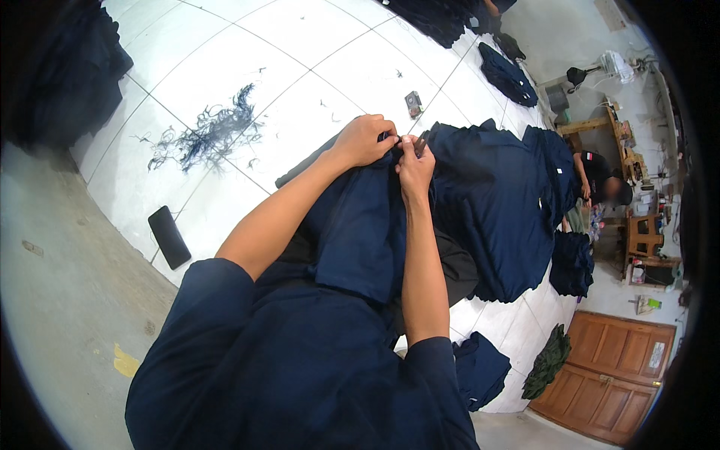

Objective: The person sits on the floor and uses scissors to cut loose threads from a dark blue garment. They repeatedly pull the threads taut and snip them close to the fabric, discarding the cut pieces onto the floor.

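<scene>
Across my lap lies a navy cloth garment, with a long seam running down it. My left hand pinches its far edge between thumb and fingers. Close beside it, my right hand holds a small dark tool, which looks like thread snips. The fingertips of both hands almost meet at the cloth edge. The tool's blades are too small and partly covered to make out. Just right of my right hand spreads a large pile of navy garments.
Loose thread clippings lie on the white tiled floor. A phone and a small box rest there too. More dark garments are heaped at left. A person sits beyond the pile, near a wooden door.
</scene>
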Demonstrator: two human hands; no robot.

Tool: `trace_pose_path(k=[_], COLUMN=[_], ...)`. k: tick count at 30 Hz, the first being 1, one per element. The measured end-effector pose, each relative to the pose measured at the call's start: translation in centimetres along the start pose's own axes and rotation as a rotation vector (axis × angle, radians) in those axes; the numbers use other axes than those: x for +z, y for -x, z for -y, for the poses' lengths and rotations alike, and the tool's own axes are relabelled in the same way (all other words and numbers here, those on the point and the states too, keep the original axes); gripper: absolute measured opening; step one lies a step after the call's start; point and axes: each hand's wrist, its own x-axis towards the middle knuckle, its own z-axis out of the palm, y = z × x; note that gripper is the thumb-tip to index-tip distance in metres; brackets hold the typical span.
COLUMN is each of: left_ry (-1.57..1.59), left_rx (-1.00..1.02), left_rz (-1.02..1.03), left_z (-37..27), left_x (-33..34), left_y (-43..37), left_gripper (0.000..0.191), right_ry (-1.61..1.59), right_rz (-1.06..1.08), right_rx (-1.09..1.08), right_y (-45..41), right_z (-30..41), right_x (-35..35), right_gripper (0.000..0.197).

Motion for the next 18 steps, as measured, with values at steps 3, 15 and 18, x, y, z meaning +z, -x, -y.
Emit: trace_pose_path(k=[3, 15, 18], left_ry=[0.121, 0.191, 0.195], left_rx=[-0.097, -0.180, -0.189], left_rz=[-0.009, -0.002, 0.021], left_z=[-0.1, 0.5, 0.1], left_x=[-0.4, -0.7, -0.9], left_y=[0.3, 0.6, 0.6], left_gripper=[0.024, 0.027, 0.027], right_ry=[-0.043, 0.820, 0.817], right_rz=[0.062, 0.461, 0.523], right_rx=[0.081, -0.097, -0.081], right_y=[-0.2, -3.4, -4.5], right_z=[1.2, 8.1, 8.7], right_x=[-0.8, -4.6, -4.2], right_gripper=[0.024, 0.038, 0.036])
